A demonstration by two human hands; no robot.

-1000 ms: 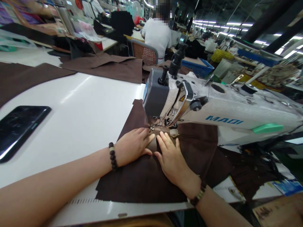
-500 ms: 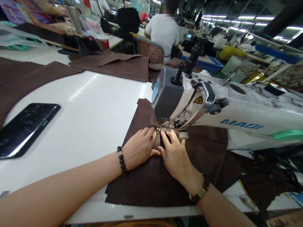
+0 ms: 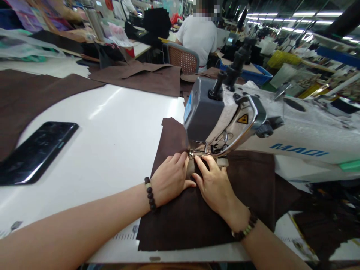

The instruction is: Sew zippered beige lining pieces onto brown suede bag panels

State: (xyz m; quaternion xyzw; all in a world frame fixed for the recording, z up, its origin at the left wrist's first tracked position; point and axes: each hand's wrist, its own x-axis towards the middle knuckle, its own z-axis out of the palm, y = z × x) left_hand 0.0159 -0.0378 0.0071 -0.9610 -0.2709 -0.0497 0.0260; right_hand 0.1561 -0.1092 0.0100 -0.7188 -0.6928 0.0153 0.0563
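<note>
A dark brown fabric piece (image 3: 180, 228) lies under the head of a white and grey sewing machine (image 3: 202, 112). My left hand (image 3: 171, 179) rests on the fabric left of the presser foot (image 3: 191, 153), its thumb stretched to the right. Just right of the foot, my right hand (image 3: 215, 183) presses on the fabric with its fingers spread. A small lighter brown piece (image 3: 191, 169) shows between my hands. Both hands lie flat and grip nothing that shows. The needle tip is too small to make out.
A black phone (image 3: 36, 153) lies on the white table (image 3: 112, 131) at the left. More brown fabric (image 3: 146, 80) covers the table's back and left edges. Dark cloth scraps (image 3: 323, 228) are at the right. A person in a white shirt (image 3: 198, 37) sits beyond the table.
The whole view has shifted slightly, so most things appear farther right. The brown fabric's lower left corner has moved right relative to the table. Both hands keep nearly the same pose beside the presser foot.
</note>
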